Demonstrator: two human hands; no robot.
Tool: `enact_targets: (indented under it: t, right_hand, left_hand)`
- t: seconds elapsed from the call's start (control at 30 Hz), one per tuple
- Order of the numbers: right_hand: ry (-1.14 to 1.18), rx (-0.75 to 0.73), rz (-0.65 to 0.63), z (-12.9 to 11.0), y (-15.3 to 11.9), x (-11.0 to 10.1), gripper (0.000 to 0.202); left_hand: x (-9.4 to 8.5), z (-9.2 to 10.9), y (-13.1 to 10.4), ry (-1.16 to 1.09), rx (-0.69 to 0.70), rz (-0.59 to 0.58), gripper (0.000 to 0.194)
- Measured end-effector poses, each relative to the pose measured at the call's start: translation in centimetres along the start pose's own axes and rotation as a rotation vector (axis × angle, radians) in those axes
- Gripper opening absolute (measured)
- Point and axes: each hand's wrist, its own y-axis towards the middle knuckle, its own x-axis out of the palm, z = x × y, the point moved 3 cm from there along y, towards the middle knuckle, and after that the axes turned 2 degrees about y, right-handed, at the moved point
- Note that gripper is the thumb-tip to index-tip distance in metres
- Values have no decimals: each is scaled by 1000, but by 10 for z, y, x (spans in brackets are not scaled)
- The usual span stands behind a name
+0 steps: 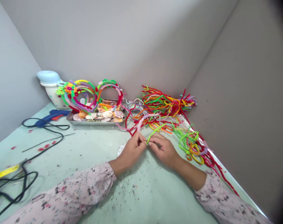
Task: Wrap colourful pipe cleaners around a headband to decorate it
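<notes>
My left hand (132,148) pinches the lower end of a headband (143,119) wrapped in pink and lavender fuzzy pipe cleaner. The band arches up and to the right, and its far end looks bare and grey. With thumb and forefinger pressed together, my right hand (164,150) grips a bright green pipe cleaner (154,131) close to the left fingertips. The green strand's free part slants up to the right, and its lower end meets the band's end between my two hands. Fingers partly hide the exact joint.
Finished colourful headbands (85,93) stand on a metal tray (94,123) of seashells. Behind and right of my hands lie a heap of pipe cleaners (164,101) and a tangle of offcuts (192,144). At left are a blue glue gun (50,117), a black cord (25,174) and a lidded cup (53,93).
</notes>
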Motion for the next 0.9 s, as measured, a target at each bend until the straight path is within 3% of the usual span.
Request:
enact_targets:
  t: [0.9]
  right_hand:
    - [17,6,-21,5,-1,-1,14]
  left_hand:
    - [2,10,-5,112,72,-11,4]
